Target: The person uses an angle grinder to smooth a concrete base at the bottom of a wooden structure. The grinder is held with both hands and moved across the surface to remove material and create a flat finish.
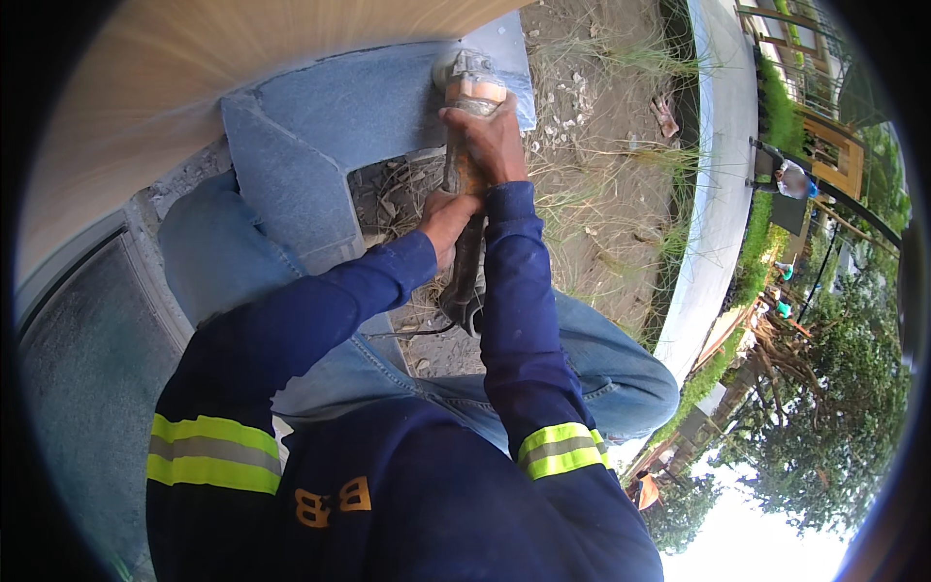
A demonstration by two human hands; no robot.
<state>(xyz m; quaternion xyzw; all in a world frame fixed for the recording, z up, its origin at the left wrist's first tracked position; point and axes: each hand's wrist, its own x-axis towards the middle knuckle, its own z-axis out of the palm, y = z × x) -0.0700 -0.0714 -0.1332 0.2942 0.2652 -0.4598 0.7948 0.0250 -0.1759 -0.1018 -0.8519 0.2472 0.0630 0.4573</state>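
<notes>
An angle grinder (475, 89), dusty with orange parts, is in both of my hands. My right hand (497, 141) wraps round its body just behind the head. Lower down, my left hand (448, 223) is closed on the rear part of the body. The grinder's head lies at the grey stone slab (339, 107), near its outer right end. Its disc is mostly hidden, so I cannot tell whether it touches the stone. A dark cord (417, 333) runs left from below the tool.
A tan wall (145, 107) curves along the upper left. Dry soil with grass tufts (621, 184) lies right of the slab, bordered by a pale concrete kerb (722, 145). My bent knees flank the work. A person (790, 179) stands far off at the right.
</notes>
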